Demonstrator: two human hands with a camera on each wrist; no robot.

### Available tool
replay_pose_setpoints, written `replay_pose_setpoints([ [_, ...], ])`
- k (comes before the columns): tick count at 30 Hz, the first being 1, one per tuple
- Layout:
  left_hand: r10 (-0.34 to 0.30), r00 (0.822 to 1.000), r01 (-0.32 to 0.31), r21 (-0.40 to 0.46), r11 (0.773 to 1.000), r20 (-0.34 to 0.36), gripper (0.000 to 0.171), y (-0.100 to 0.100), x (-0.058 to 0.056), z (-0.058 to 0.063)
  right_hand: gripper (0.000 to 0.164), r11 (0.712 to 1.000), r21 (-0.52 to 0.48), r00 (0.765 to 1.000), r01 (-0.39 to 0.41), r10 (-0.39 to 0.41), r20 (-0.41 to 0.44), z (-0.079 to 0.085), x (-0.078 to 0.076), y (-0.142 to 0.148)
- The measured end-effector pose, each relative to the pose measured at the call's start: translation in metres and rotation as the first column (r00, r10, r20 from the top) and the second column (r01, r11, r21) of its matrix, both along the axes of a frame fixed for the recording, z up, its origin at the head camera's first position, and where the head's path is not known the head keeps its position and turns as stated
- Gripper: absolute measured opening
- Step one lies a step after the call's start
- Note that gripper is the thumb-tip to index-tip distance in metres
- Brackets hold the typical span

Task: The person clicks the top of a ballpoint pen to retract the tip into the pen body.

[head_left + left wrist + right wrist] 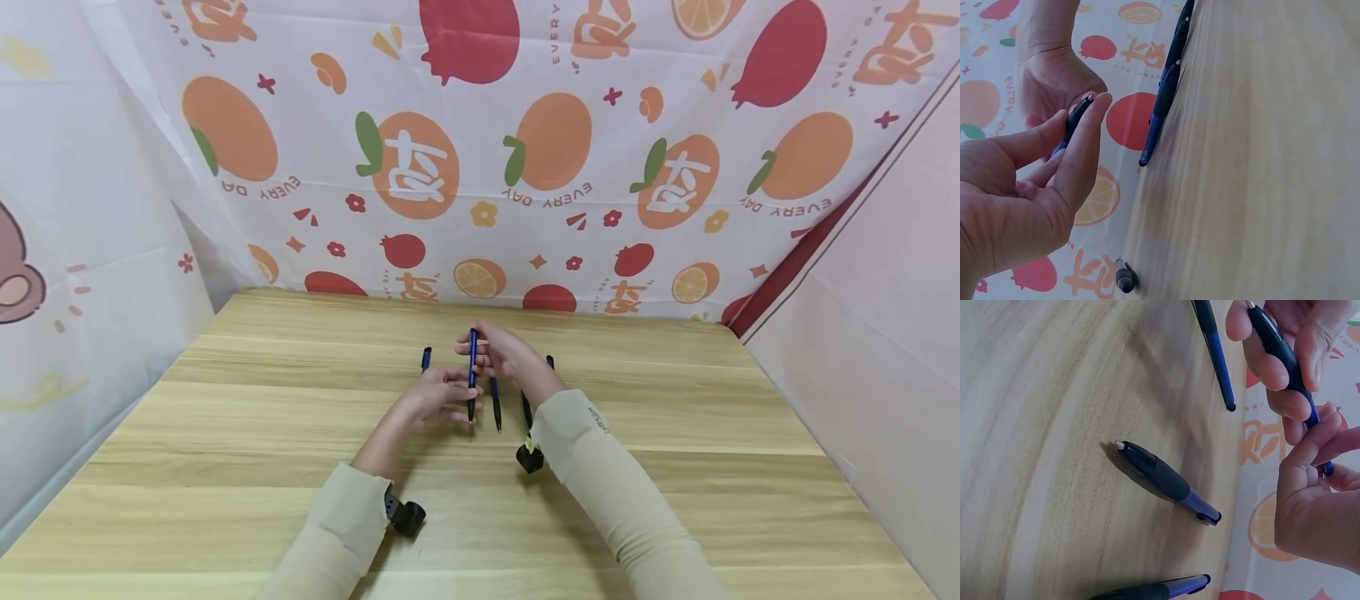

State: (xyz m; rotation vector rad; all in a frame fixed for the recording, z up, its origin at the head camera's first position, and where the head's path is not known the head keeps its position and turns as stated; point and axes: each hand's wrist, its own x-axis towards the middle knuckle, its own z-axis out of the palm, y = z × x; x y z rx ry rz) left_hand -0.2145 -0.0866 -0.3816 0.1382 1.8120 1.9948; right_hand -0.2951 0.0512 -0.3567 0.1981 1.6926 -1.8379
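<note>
A blue pen with a black grip (472, 367) is held upright over the table between both hands. Near its writing tip, my left hand (433, 395) pinches the black grip between thumb and fingers. Higher up, the fingers of my right hand (508, 353) hold the blue end of the same pen. In the right wrist view the held pen (1280, 355) shows its metal tip. Similar pens lie on the wood: one (426, 358) left of the hands, a middle pen (496, 404) just beside the held one, and another (527, 410) partly hidden by the right wrist.
The wooden table (225, 433) runs to a fruit-printed cloth (480, 242) hung along its back edge. Pale cloth walls stand on the left and right. A small black camera (407, 517) sticks out from the left wrist, another (529, 458) from the right.
</note>
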Motion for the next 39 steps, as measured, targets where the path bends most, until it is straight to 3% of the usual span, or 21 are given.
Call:
replay_pose_setpoints([
  [11,-0.017,1.000,0.017,-0.011,1.000,-0.001,0.038,0.0034,-0.0008,0.0044,0.045,1.000,0.002,1.000,0.000,0.000,0.000,0.0030,-0.0007,0.0057],
  [18,0.003,1.000,-0.003,-0.002,1.000,0.004,0.036,0.0027,-0.0034,0.0007,0.049,1.000,0.007,1.000,-0.010,0.010,-0.023,0.0006,-0.0020,0.0029],
  [29,0.025,1.000,-0.025,-0.030,0.999,-0.012,0.034,-0.0004,-0.0019,0.0012,0.034,0.999,0.048,0.997,-0.016,0.019,-0.075,-0.0016,0.0014,-0.0032],
  [39,0.017,1.000,-0.018,-0.066,0.998,-0.014,0.039,0.0010,-0.0037,-0.0001,0.032,0.996,0.088,0.995,-0.006,0.015,-0.096,-0.0046,0.0006,-0.0037],
])
